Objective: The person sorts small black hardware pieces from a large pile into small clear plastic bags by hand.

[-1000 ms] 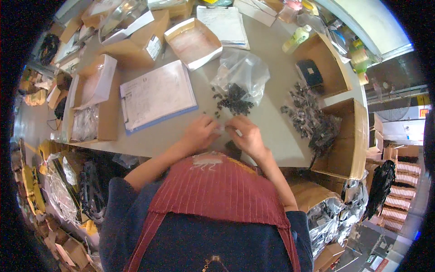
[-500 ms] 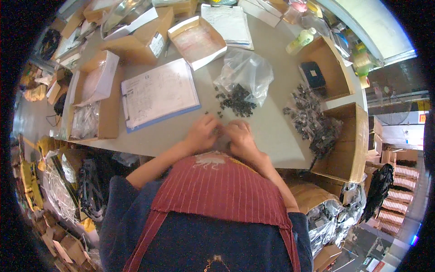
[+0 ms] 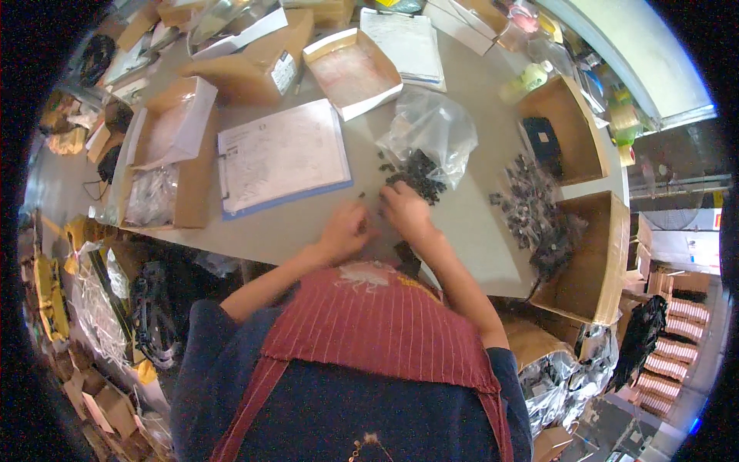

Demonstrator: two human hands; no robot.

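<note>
A heap of small black parts (image 3: 419, 175) lies on the grey table, partly under the mouth of a clear plastic bag (image 3: 435, 127). At the heap's near left edge, the bent fingers of my right hand (image 3: 408, 214) touch down. Whatever is between those fingertips is too small to name. Closer to me on the left, my left hand (image 3: 346, 229) is curled closed, and its fingers hide what they hold. One loose black part (image 3: 362, 195) sits between the left hand and the heap. Something dark and flat (image 3: 406, 256) shows by the apron, below my right wrist.
A clipboard with papers (image 3: 285, 158) lies to the left, beside a carton with clear bags (image 3: 188, 192). Behind are a shallow white box (image 3: 354, 73) and a paper stack (image 3: 404, 46). Many small bagged black parts (image 3: 531, 208) spill by an open carton (image 3: 589, 254) on the right.
My right hand has moved away from my left, forward to the black heap. The left hand stays near the table edge, curled. The whole view has shifted slightly.
</note>
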